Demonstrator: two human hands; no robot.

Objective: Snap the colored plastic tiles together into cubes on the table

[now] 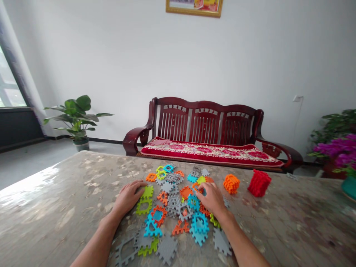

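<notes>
My left hand (130, 195) rests at the pile's left side, fingers stretched forward and thumb apart. Its thumb is against a lime-green interlocking puzzle piece (148, 191); another green piece with a cut-out (144, 207) lies just nearer to me. Over on the right side of the pile, my right hand (211, 196) has its thumb and fingers curled at an orange puzzle piece (195, 186), with a bit of blue showing between them. Blue (193, 203), grey (174, 202) and orange-red pieces (186, 192) lie loose and overlapping between my hands.
To the right stand an orange stack of pieces (231, 184) and a taller red stack (259, 183) on the patterned tabletop (69, 207). Behind the table is a wooden bench (205, 122) with a red cover. Purple flowers (340, 150) stand at the right edge.
</notes>
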